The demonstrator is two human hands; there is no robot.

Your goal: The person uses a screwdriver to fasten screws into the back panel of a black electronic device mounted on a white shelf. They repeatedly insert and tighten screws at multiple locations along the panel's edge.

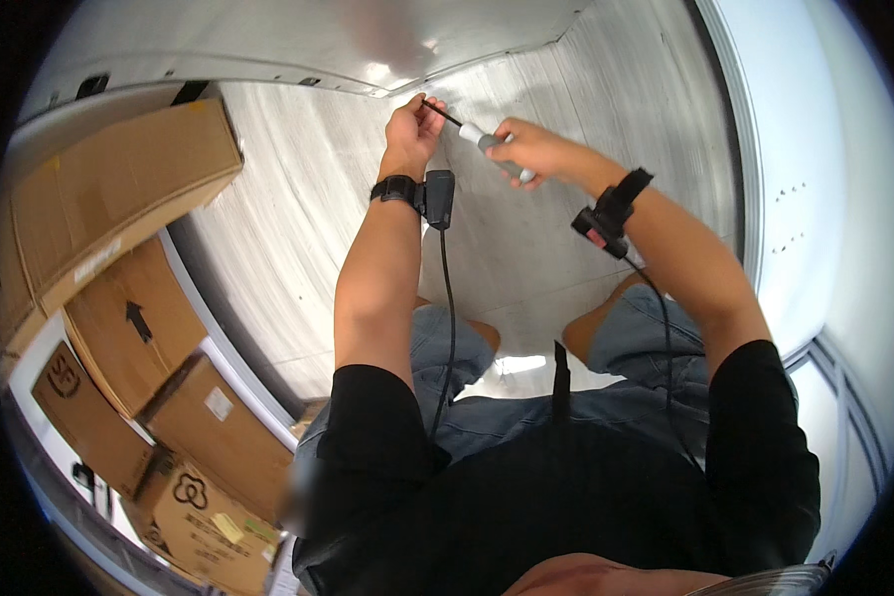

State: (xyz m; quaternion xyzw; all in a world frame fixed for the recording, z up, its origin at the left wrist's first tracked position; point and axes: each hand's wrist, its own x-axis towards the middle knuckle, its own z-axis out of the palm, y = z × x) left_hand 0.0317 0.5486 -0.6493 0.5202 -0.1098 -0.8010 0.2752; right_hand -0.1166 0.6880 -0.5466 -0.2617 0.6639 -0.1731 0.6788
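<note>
My right hand is wrapped round the grey and white handle of a screwdriver. The thin black shaft slants up and left from the handle to my left hand. There the thumb and fingers of my left hand curl in close about the shaft's tip. Whether they pinch the tip itself or some small part cannot be made out. Both hands are low down, in front of the bottom edge of a glossy whitish panel.
Cardboard boxes are stacked on the left, some behind a pale rail. A white wall-like surface rises on the right. Wood-patterned floor lies below. Black straps on both wrists carry small devices with cables trailing to my body.
</note>
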